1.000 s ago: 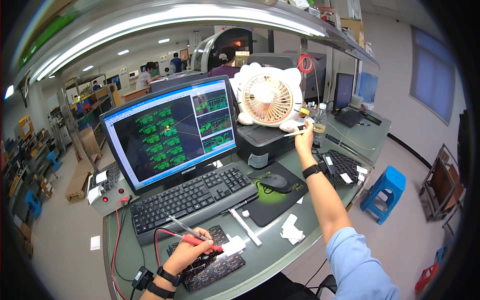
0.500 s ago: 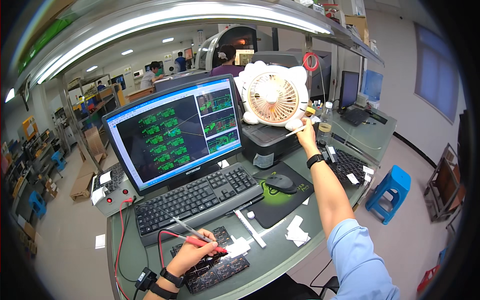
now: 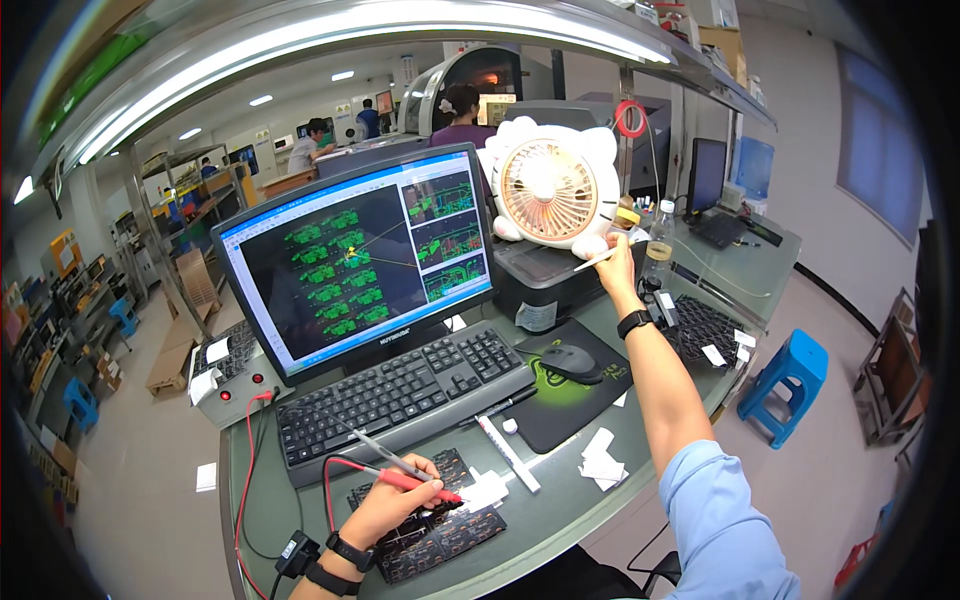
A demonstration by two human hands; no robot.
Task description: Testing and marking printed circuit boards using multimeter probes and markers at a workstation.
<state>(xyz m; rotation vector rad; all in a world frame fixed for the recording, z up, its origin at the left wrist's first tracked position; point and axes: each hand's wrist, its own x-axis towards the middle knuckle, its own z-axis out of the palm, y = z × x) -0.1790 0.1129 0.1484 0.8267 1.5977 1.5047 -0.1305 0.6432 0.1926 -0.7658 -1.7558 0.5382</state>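
My left hand [image 3: 392, 502] is closed round a red test probe [image 3: 402, 480] and a slim grey pen-like tool [image 3: 385, 452] with a long thin tip. The probe's end rests by small white paper slips [image 3: 487, 491] on a dark printed circuit board panel [image 3: 445, 546]. Stretched far forward, my right hand [image 3: 620, 264] has its fingers pinched on a thin white stick-like piece [image 3: 593, 261]. It is right at the foot of a white animal-shaped desk fan [image 3: 548, 187], which stands on a black machine [image 3: 540, 280]. Whether those fingers also touch the fan, I cannot tell.
A monitor [image 3: 350, 255] with green board layouts stands behind the keyboard [image 3: 400, 400]. A mouse [image 3: 572, 364], a white marker [image 3: 510, 455] and a bottle [image 3: 659, 235] share the bench. The probe's red cable [image 3: 247, 490] runs to a grey box [image 3: 232, 404]. A blue stool [image 3: 785, 388] stands right.
The whole view has shifted slightly. On the monitor, a small yellow mark now shows among the green layouts. Both hands keep nearly the same places and grips.
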